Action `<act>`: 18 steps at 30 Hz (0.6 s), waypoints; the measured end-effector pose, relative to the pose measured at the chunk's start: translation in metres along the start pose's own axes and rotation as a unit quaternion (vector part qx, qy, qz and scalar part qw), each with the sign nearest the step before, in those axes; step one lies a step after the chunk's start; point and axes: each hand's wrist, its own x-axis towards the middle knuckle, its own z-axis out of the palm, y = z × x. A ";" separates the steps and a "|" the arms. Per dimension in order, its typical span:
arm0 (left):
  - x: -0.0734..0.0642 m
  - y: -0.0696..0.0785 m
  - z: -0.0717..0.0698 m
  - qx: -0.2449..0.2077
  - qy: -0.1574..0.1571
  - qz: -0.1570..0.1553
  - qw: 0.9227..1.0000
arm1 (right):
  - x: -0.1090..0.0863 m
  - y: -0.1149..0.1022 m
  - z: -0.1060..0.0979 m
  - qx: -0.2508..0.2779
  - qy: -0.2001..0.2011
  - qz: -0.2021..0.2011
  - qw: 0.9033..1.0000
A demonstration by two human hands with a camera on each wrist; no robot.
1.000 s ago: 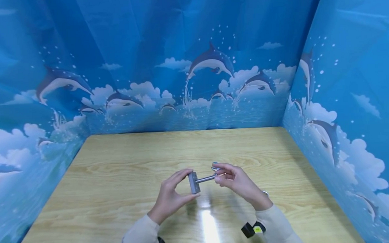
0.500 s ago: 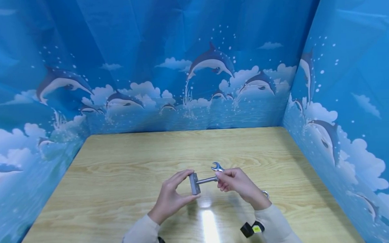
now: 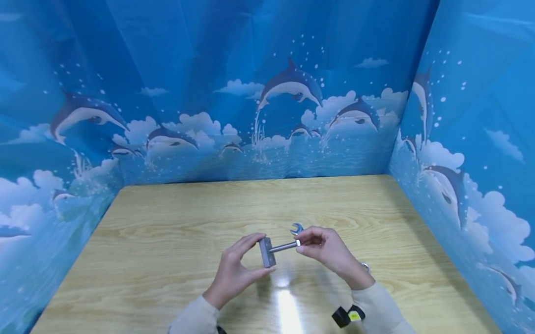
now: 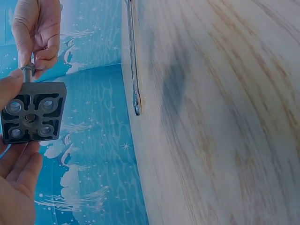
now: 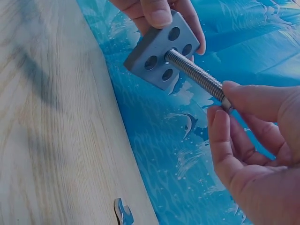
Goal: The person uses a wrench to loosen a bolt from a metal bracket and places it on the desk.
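My left hand grips a grey, square metal plate by its edges, thumb below and fingers above. Four-cornered, with a round hole near each corner, the plate shows a ribbed back in the left wrist view. From its middle hole a long threaded bolt sticks out to the right. Thumb and fingers of my right hand pinch the bolt's head end. How deep the bolt sits in the plate is hard to tell. Both parts are held above the table.
A combination wrench lies on the wooden table behind my right hand, which hides its middle. Its ring end shows beside the right wrist. Blue dolphin-print sheets stand at the back and sides.
My right fingers have curled and opened out again around the bolt's head, turning at it. The left hand and the plate have stayed almost still.
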 end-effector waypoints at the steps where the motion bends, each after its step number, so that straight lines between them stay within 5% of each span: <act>1: 0.000 0.000 0.000 0.000 0.001 0.003 1.000 | 0.000 0.001 0.000 0.004 -0.001 -0.004 1.000; 18: 0.000 -0.001 -0.001 0.011 0.003 0.016 1.000 | 0.003 0.001 0.004 0.071 -0.048 0.049 0.995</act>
